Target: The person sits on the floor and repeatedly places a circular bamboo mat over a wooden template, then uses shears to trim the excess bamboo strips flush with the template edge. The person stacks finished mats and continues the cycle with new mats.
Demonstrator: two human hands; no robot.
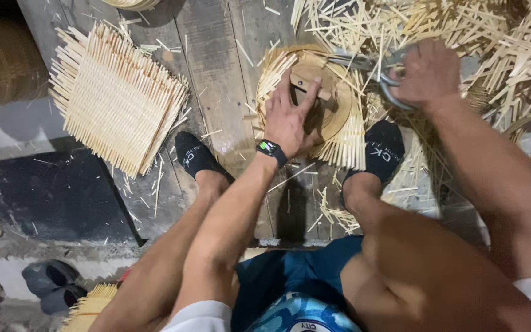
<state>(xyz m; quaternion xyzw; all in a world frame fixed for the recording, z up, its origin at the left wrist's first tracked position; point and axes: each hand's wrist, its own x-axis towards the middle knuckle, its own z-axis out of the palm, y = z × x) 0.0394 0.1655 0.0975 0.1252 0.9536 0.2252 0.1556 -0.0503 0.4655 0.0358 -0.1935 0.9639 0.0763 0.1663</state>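
Observation:
My left hand (290,114) presses down on a round wooden disc (333,117) that lies on a woven bamboo mat (345,144) with loose strip ends sticking out around it. A smartwatch sits on that wrist. My right hand (428,74) grips the handles of grey metal shears (364,61), whose blades reach toward the mat's far edge beside the disc. My feet in black socks rest on either side of the mat.
A finished square woven bamboo mat (115,98) lies at the left on the dark wooden planks (216,61). A heap of cut bamboo strips (462,31) fills the upper right. Dark shoes (53,283) sit at the lower left, beside a black mat (50,197).

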